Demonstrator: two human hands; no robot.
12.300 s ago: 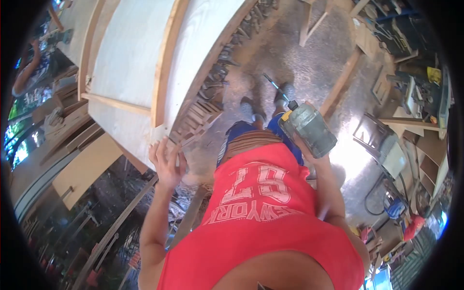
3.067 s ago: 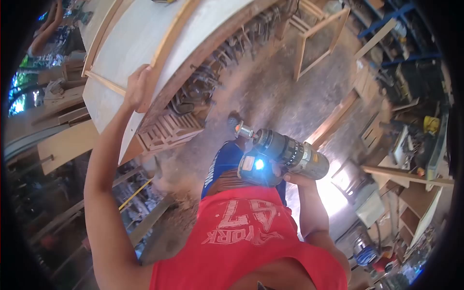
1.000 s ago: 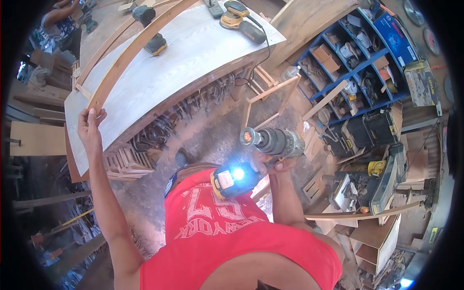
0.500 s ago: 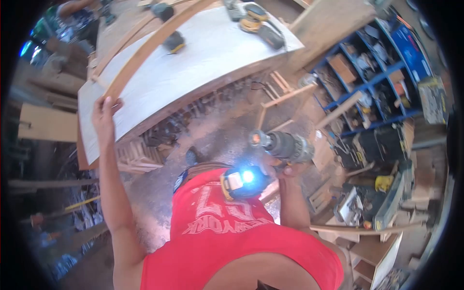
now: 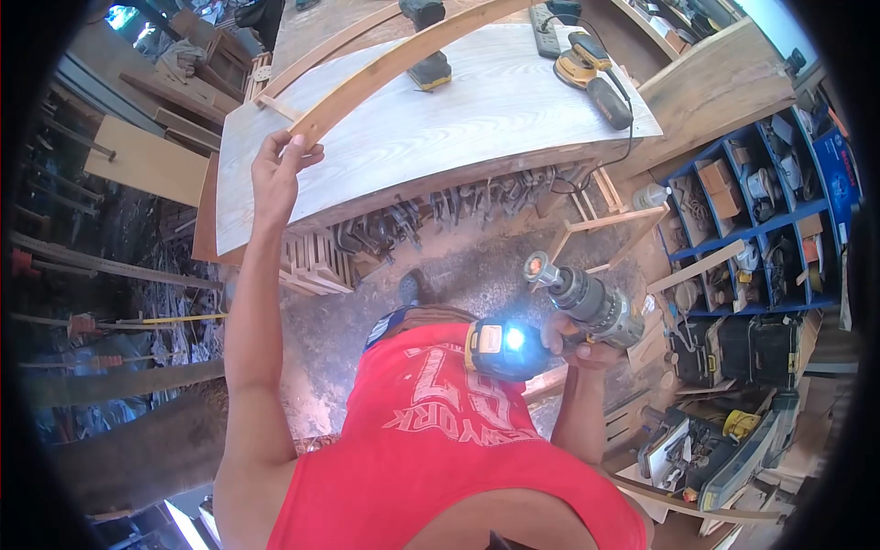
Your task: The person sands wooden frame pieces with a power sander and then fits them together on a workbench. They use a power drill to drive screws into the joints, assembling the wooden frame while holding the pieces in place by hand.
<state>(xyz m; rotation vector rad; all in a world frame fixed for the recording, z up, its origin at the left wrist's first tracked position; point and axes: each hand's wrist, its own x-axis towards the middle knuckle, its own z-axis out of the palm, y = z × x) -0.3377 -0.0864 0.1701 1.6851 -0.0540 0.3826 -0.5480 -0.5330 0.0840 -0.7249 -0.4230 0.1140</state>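
Note:
My left hand [image 5: 282, 172] pinches the near end of a long wooden strip [image 5: 390, 75] between thumb and fingers. The strip slants up and right above a white wood-grain board [image 5: 495, 105] on the workbench. Low in front of my body, my right hand [image 5: 582, 346] is wrapped around the grip of a cordless drill [image 5: 596, 304]. A round attachment with an orange centre sits at its front, pointing up and left, and a bright light glows near its battery. Beyond the strip, a second cordless drill [image 5: 429, 66] rests on the board.
On the board's right side lie a yellow sander [image 5: 577, 69] and a power strip [image 5: 545, 32]. Several clamps [image 5: 449, 206] hang under the bench edge. A small wooden frame [image 5: 610, 220] stands on the floor, left of a blue compartment shelf [image 5: 779, 234]. Tools and offcuts crowd the lower right.
The view has shifted, so bench, shelf and both hands appear farther right and mostly lower. Both hands keep their holds on strip and drill. The person at the upper left has mostly left view.

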